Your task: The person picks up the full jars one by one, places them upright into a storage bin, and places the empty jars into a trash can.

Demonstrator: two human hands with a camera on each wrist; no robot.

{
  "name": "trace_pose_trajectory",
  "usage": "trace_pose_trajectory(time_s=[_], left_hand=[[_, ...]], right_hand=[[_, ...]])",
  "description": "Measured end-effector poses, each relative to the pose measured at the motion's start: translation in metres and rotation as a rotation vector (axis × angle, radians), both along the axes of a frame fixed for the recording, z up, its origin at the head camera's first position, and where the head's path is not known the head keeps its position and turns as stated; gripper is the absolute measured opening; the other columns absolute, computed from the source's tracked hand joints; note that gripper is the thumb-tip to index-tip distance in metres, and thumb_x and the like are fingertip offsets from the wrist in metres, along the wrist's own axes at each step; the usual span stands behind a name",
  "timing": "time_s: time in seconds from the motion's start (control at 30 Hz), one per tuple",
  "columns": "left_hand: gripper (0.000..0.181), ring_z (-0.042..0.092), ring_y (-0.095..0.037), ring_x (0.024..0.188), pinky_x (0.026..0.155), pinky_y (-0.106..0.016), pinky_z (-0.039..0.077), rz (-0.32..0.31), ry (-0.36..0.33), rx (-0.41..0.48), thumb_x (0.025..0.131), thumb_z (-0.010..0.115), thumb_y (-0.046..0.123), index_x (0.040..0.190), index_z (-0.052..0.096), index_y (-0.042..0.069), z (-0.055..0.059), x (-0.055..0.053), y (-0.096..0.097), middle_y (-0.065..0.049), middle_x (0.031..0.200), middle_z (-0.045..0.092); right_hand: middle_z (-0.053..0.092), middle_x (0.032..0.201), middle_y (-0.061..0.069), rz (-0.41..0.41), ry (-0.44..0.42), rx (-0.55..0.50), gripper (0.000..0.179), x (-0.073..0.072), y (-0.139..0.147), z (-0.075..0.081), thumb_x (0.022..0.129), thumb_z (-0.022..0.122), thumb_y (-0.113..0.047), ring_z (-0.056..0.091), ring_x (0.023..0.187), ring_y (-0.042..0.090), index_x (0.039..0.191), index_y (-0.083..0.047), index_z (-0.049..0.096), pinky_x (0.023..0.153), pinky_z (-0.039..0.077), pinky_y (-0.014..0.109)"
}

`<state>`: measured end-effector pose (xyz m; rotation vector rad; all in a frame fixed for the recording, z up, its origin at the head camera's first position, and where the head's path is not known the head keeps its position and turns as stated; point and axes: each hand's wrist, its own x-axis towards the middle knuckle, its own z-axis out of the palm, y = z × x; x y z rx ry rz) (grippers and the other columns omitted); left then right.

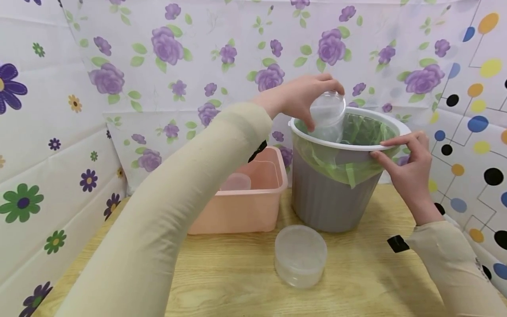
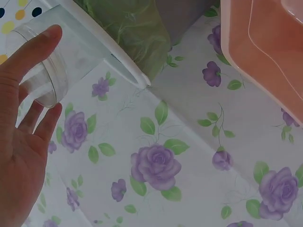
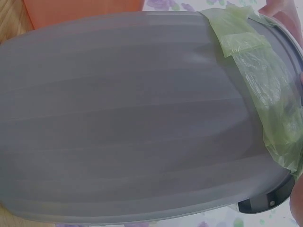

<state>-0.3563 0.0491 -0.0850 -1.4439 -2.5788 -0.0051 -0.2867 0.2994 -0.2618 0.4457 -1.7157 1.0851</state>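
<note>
My left hand (image 1: 303, 97) grips a clear round plastic container (image 1: 328, 110), thumb on one side and fingers on the other. The container is tilted, its lower end inside the mouth of a grey trash bin (image 1: 332, 193). In the left wrist view the same container (image 2: 59, 71) is see-through, with no contents showing. Along the bin's right front rim, my right hand (image 1: 413, 169) pinches the white ring, thumb below and fingers on top. A thin green bag (image 1: 336, 169) lines the bin and folds over its outside.
A pink plastic basin (image 1: 241, 215) stands left of the bin, partly behind my left arm, with a translucent round container (image 1: 236, 182) inside. Another round translucent container (image 1: 301, 253) sits on the wooden table (image 1: 233, 273) in front. Flowered sheets (image 1: 222, 26) hang behind.
</note>
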Motion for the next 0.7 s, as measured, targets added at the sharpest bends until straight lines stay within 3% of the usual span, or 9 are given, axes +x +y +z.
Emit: trace_pose_trajectory(time_s=[0.37,0.7], left_hand=[[0.088,0.037,-0.016,0.142,0.111,-0.032,0.044,-0.002,0.016,-0.120,0.077,0.083,0.011,0.149,0.035,0.028,-0.0027,0.0050,0.0075,0.006,0.155,0.034],[0.090,0.042,-0.019,0.138,0.105,-0.032,0.048,-0.026,0.009,-0.146,0.077,0.083,0.007,0.149,0.034,0.026,-0.0089,0.0055,0.0073,0.006,0.154,0.033]], right_hand=[[0.043,0.087,-0.017,-0.016,-0.052,-0.015,0.029,-0.0022,0.0034,-0.0019,0.075,0.082,-0.002,0.037,0.090,0.000,0.097,0.010,0.066,0.064,0.021,0.020],[0.042,0.087,-0.017,-0.004,-0.043,-0.019,0.030,-0.0048,0.0059,-0.0037,0.076,0.083,-0.003,0.037,0.092,0.002,0.098,0.010,0.067,0.066,0.020,0.021]])
